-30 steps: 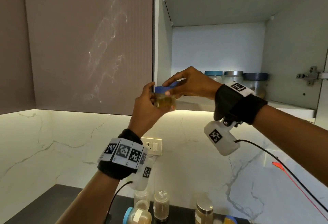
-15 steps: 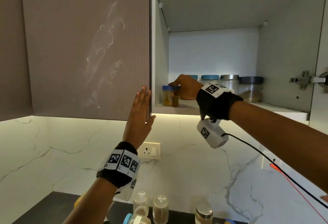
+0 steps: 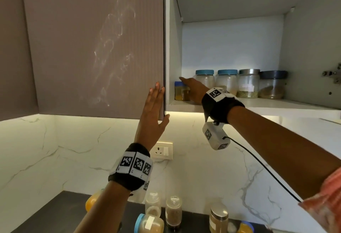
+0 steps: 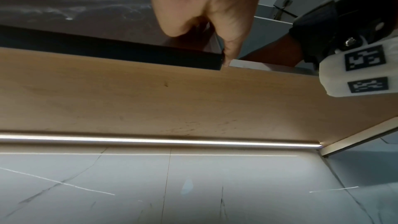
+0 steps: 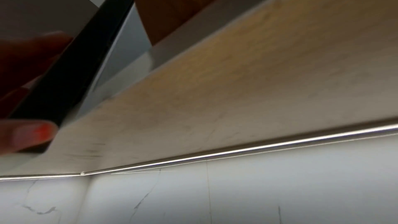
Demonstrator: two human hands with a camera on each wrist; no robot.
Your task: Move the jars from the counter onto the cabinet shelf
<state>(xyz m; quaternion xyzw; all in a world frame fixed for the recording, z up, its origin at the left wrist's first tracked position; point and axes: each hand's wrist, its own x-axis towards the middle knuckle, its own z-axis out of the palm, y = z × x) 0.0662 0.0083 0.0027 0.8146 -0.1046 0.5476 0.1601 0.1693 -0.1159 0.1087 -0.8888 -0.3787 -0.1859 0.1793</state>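
A small blue-lidded jar (image 3: 180, 92) with yellow contents stands upright at the left end of the cabinet shelf (image 3: 276, 104), close to the side wall. My right hand (image 3: 192, 89) reaches in beside it, and a straight finger lies over the lid. The thumb is hidden. My left hand (image 3: 154, 110) lies flat against the closed cabinet door (image 3: 92, 48) at its right edge, with the thumb (image 4: 229, 52) at the door's bottom corner. Several more jars (image 3: 173, 211) stand on the dark counter below. The right wrist view shows only the shelf's underside.
Several larger jars line the back of the shelf: two blue-lidded (image 3: 204, 82), a steel-lidded (image 3: 248, 85) and a dark-lidded (image 3: 273, 86). A wall socket (image 3: 162, 150) sits on the marble backsplash. A door hinge (image 3: 332, 76) juts from the cabinet's right wall.
My left hand let go of the jar and went flat onto the door edge. My right hand set the jar on the shelf, then reached further in and straightened its fingers over it.
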